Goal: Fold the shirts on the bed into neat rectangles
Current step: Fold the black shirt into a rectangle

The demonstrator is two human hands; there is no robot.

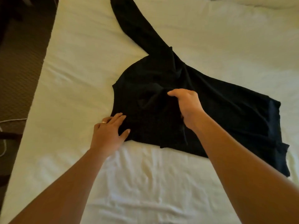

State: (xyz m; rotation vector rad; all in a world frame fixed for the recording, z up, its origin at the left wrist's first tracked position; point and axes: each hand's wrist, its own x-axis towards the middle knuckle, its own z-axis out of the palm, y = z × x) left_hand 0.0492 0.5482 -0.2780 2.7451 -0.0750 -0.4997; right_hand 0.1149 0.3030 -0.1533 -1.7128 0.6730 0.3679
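Observation:
A black long-sleeved shirt (pixel 218 110) lies spread on the white bed (pixel 80 70), its hem toward the right and one long sleeve (pixel 137 29) stretching away to the upper left. My left hand (pixel 108 133), with a ring on one finger, presses flat on the shirt's near left shoulder edge. My right hand (pixel 187 105) is over the middle of the shirt with fingers curled down into a bunched fold of the fabric, gripping it. The shirt's other sleeve looks folded in under that bunch.
The white sheet is wrinkled in front of me (pixel 145 183). The bed's left edge runs diagonally, with dark patterned carpet (pixel 19 70) and a thin white cord (pixel 9 121) on the floor beyond it. A pillow edge (pixel 258 2) shows at the top right.

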